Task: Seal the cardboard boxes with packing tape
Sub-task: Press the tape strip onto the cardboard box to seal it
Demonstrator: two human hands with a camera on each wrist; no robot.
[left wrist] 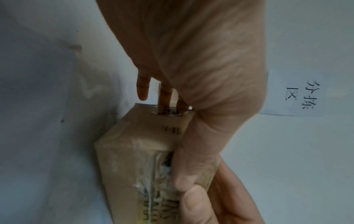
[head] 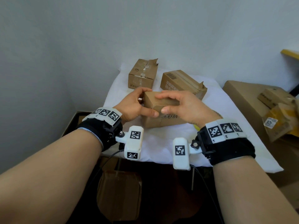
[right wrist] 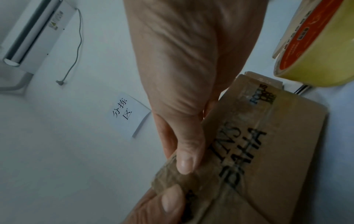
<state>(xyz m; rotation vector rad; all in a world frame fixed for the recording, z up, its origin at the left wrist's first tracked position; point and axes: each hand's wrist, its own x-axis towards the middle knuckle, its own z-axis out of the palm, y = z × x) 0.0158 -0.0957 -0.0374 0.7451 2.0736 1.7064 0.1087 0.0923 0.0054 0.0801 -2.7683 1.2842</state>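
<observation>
A small cardboard box (head: 161, 118) sits near the middle of the white-covered table (head: 226, 107). My left hand (head: 148, 102) grips its left end, fingers curled over the far top edge and thumb on the near face. From the other side my right hand (head: 163, 102) holds it the same way, and both thumbs meet on the front upper edge. The wrist views show the box (left wrist: 134, 151) (right wrist: 268, 151) with old clear tape along its seam and black print. A yellow tape roll (right wrist: 316, 45) with an orange core lies just right of the box.
Two more cardboard boxes (head: 142, 73) (head: 182, 83) with torn flaps stand at the back of the table. A large carton (head: 242, 97) with crushed boxes (head: 278, 110) on it stands to the right. A brown box (head: 119, 191) sits on the floor below the front edge.
</observation>
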